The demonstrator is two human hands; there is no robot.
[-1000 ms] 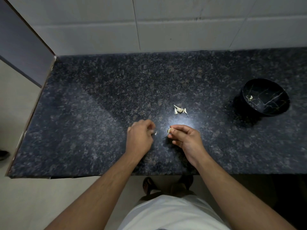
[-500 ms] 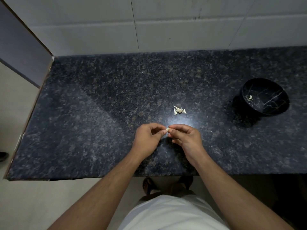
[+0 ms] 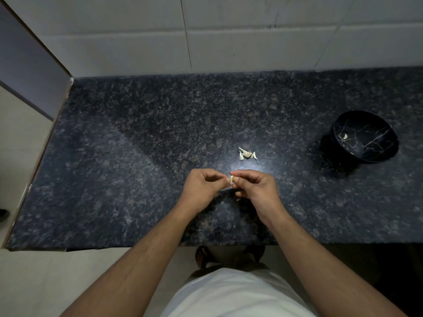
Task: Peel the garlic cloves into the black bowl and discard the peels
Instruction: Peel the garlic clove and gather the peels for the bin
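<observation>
A pale garlic clove (image 3: 231, 180) is pinched between the fingertips of both hands just above the dark granite counter (image 3: 137, 156). My left hand (image 3: 202, 191) holds it from the left, my right hand (image 3: 257, 191) from the right. A small heap of garlic cloves and peels (image 3: 246, 154) lies on the counter just beyond my hands. The black bowl (image 3: 366, 139) with white veining stands at the far right, and one pale piece of garlic (image 3: 345, 136) lies inside it.
A tiled wall (image 3: 229, 37) backs the counter. The counter ends at a left edge (image 3: 34, 170) next to a purple panel (image 3: 27, 65), with floor below. The front edge runs just before my body and feet.
My left hand moved right from the counter to meet my right hand and now pinches the clove that the right hand was holding alone.
</observation>
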